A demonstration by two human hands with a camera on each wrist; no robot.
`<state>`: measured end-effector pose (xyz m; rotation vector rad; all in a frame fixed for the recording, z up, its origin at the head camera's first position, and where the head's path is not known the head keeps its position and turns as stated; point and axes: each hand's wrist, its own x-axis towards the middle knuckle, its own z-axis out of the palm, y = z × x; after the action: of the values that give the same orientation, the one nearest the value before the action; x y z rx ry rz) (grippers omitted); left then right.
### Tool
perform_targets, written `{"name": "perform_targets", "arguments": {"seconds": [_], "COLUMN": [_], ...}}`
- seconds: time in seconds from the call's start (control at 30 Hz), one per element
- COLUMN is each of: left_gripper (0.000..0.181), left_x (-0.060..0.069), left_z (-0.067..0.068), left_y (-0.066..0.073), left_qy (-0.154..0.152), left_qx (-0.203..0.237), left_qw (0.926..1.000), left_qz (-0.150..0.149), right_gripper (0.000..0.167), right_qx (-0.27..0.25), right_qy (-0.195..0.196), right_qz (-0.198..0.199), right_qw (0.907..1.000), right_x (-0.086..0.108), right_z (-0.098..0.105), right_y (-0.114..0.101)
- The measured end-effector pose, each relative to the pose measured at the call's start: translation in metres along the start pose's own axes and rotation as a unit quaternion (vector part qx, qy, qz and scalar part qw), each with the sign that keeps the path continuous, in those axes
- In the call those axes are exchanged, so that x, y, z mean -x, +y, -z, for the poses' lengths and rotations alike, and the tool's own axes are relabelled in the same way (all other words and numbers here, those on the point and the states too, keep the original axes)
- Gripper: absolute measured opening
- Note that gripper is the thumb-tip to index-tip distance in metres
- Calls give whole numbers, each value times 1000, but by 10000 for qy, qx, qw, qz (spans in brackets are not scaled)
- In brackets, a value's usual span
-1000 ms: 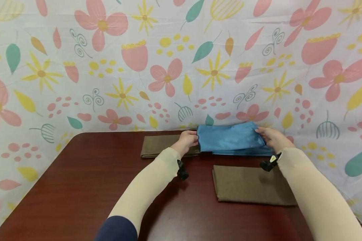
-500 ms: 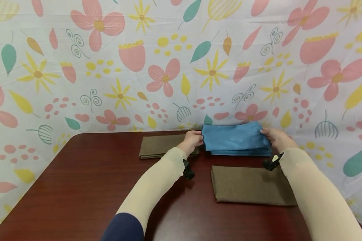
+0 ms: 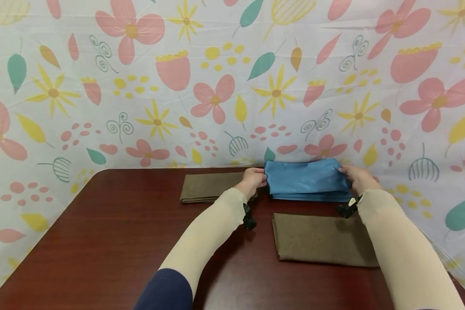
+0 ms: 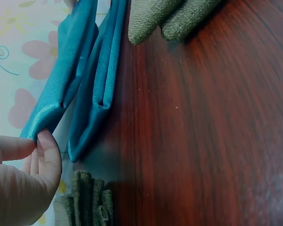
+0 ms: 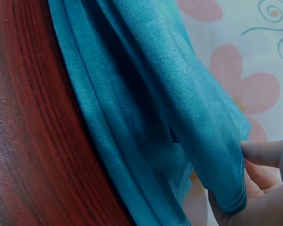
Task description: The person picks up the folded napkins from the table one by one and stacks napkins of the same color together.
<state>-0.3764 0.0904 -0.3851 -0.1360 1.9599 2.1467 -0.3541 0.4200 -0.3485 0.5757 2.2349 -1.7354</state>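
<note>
At the back of the table, my left hand pinches the left end of a folded, shiny blue cloth. The right end of that cloth is held between the thumb and fingers of my right hand. Directly beneath it lies another folded blue layer; the left wrist view shows a gap between the held cloth and this lower layer. Whether the two are joined cannot be told. In the right wrist view, my right hand grips a stitched corner of the blue cloth.
One folded brown cloth lies at the back, left of the blue one and partly behind my left hand. Nearer the front right is a second folded brown cloth, partly under my right forearm. A flowered curtain hangs behind the dark wooden table.
The held blue cloth has shifted a little to the right, with both hands still on it, and now lines up more closely over the blue layer below. The brown cloths stay put.
</note>
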Motion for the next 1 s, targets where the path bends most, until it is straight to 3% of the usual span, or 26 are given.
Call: {"name": "perform_targets", "arguments": {"seconds": [0.13,0.4,0.57,0.67,0.8,1.0], "left_gripper": [34,31,30,30,31,32], "left_x": [-2,-1,-3,-4,-6,-10], "left_z": [-4,-15,-17,-17,-17,-15], "left_y": [-2,-8,-8,-8,-11,-14], "left_qy": [-16,278,410,412,282,52], "left_qx": [-8,-114,-153,-168,-208,-243], "left_qw": [10000,9995,9990,9990,9992,9993], "left_qz": [38,99,87,107,195,297], "right_gripper": [68,72,77,70,63,68], "right_qx": [-53,48,-33,-156,-203,-75], "right_qy": [358,1057,1100,1008,1003,905], "right_qz": [-28,-196,-127,-110,-226,-297], "right_qw": [9993,9942,9938,9947,9945,9954], "right_x": [-5,-18,-17,-18,-20,-19], "right_z": [1,4,1,1,4,9], "right_y": [2,11,13,16,20,22]}}
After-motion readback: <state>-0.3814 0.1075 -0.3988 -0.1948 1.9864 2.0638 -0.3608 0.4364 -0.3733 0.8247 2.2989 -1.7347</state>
